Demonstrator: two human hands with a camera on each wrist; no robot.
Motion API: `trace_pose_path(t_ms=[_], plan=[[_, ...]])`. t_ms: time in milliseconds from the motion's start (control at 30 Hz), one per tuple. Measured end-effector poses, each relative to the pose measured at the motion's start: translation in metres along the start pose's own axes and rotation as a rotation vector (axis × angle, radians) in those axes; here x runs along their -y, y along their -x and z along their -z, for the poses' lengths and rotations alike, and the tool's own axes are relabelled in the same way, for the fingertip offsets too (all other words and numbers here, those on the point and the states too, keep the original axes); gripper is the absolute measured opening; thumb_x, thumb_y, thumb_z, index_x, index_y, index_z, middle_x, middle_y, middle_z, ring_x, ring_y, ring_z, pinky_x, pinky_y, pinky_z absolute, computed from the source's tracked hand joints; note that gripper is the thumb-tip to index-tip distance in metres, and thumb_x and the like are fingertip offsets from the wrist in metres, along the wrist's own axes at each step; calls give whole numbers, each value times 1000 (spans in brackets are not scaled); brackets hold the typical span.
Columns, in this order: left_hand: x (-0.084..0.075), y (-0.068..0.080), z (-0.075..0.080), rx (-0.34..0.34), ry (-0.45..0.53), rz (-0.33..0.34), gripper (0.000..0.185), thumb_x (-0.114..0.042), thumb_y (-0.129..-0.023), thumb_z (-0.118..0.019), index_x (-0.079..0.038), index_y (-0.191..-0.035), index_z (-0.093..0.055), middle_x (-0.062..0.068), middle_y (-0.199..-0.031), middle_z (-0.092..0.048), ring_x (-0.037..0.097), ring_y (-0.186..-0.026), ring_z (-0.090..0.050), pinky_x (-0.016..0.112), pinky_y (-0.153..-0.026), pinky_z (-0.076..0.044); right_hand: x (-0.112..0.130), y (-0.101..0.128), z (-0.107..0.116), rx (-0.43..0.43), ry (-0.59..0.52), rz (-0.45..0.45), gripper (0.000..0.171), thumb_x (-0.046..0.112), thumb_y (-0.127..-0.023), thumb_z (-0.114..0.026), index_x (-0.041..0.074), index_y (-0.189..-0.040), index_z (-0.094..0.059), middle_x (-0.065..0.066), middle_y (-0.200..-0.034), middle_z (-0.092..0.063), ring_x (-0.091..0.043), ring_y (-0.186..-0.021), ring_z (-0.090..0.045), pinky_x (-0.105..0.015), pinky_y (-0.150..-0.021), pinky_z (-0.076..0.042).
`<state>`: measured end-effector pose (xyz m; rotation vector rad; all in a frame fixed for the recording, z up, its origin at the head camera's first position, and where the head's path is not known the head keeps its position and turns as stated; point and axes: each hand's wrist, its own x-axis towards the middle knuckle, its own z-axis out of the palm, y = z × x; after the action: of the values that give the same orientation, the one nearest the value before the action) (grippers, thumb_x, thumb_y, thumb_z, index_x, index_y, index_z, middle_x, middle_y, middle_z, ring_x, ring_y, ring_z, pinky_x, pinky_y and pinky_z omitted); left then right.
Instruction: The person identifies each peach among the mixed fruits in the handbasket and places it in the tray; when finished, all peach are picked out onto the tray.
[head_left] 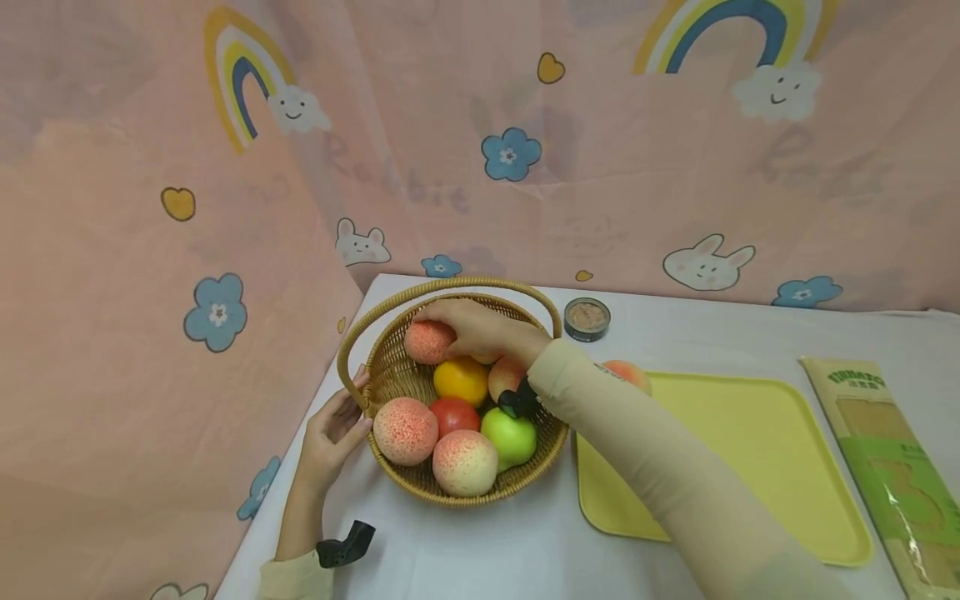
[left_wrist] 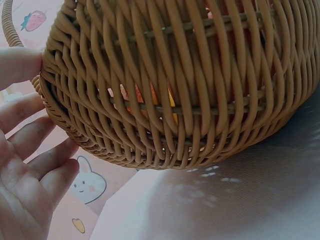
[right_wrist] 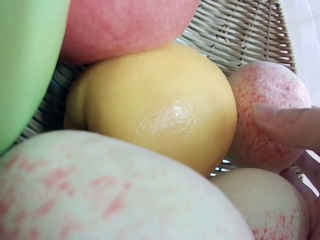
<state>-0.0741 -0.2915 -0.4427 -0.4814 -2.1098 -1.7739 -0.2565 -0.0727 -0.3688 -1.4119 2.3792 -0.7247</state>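
Note:
A wicker basket [head_left: 393,375] with an arched handle [head_left: 450,285] holds several fruits. At its far side my right hand [head_left: 480,327] reaches in and grips a speckled peach [head_left: 427,342]; the thumb [right_wrist: 285,122] lies across that peach in the right wrist view. My left hand [head_left: 330,433] touches the basket's left rim with slightly bent, spread fingers. Around the gripped peach lie an orange-yellow fruit [head_left: 461,381], a red fruit [head_left: 454,415], a green fruit [head_left: 510,437] and more peaches, two of them large [head_left: 406,431] at the front. My right forearm partly covers the basket's right side.
A yellow tray [head_left: 720,458] lies right of the basket, under my right forearm. Another peach [head_left: 628,375] sits by its far left corner. A small round tin [head_left: 587,318] stands behind, and a green-labelled packet [head_left: 892,475] lies at the far right. A printed curtain hangs behind.

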Motion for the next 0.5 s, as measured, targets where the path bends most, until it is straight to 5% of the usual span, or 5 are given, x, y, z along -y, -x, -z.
trace_pose_path(t_ms=[500], plan=[[0,0,0,3,-22,8,52,16,-83,-52,13,-134,-42,33,-145,-32,12,-134,-42,19,-107,-37,1,3,3,-102,-79,91,56,28,-82,-74,15,-133,-53,1,-134,-54,-13,-121,-49,-28,-106,-41]])
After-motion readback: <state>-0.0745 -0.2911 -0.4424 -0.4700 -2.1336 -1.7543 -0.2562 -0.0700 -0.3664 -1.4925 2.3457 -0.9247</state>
